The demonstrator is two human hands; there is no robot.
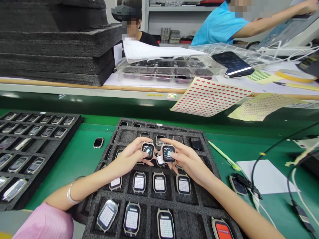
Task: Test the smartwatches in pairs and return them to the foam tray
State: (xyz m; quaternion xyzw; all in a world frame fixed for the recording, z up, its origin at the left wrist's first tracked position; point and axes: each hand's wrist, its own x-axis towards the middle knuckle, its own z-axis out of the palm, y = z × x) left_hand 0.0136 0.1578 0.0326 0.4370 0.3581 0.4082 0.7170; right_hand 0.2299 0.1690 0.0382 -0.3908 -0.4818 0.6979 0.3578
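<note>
My left hand [136, 151] is closed around a smartwatch body [148, 150] without a strap, its thumb on the lit dial. A second smartwatch body [168, 153], also showing a clock dial, is gripped in my right hand [185, 156], the thumb at its screen edge. The two watches are held side by side, a small gap apart, over a black foam tray [149, 199]. Several watch bodies sit in the tray's pockets, many with white list screens, such as this watch [139, 182]. One watch [221, 229] at the lower right shows a red screen. My fingers partly hide the pockets beneath.
Another foam tray [50, 142] of watches lies at left, with a single watch [98, 142] beside it. At right are a green pen [224, 155], white paper [266, 176] and cables. A shelf holds stacked foam [54, 49], clear trays and a phone [233, 63]. Two people are beyond.
</note>
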